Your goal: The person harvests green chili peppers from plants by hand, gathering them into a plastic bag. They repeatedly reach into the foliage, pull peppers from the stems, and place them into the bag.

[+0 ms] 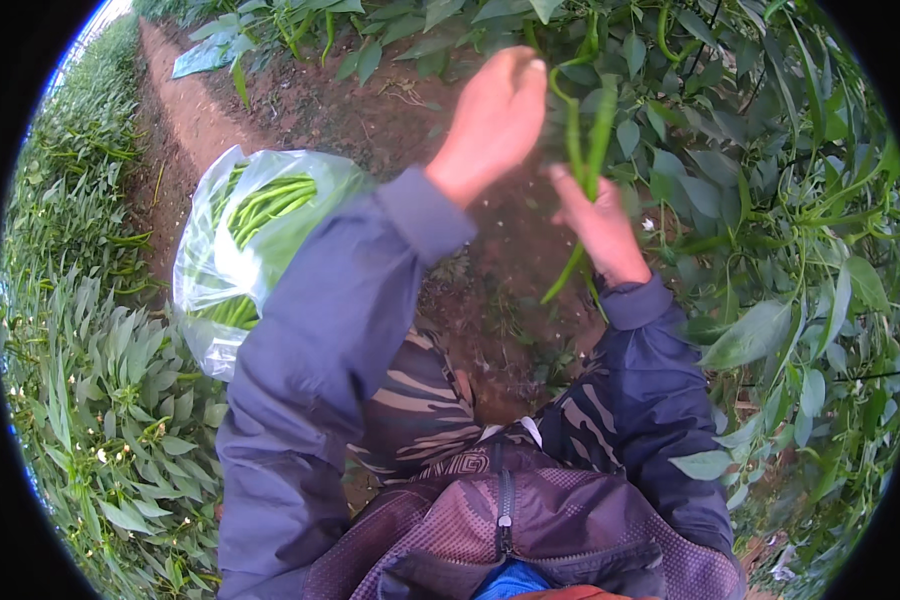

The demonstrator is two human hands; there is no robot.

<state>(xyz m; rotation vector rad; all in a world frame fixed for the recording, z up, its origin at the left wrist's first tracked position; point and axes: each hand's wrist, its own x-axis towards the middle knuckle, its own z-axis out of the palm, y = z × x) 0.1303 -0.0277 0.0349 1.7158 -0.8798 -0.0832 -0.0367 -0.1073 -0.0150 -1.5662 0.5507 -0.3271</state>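
Note:
My right hand (606, 229) grips several long green chili peppers (598, 146); their ends stick out above and below the fist. My left hand (495, 124) is raised higher in the view, its fingers curled beside the pepper plant (709, 161). Its fingertips are turned away, so whether they pinch a stem or fruit is hidden. Close to that hand, more green peppers (592, 34) hang among the leaves. Left of my left forearm stands a clear plastic bag (195, 285) full of green peppers (274, 204).
Dense pepper plants (802, 360) rise along the right side, some leaves overlapping my right sleeve. Another planted row (112, 375) lines the left. Bare soil (487, 262) runs between them. A pale blue-green plastic piece (206, 56) lies at the far left end.

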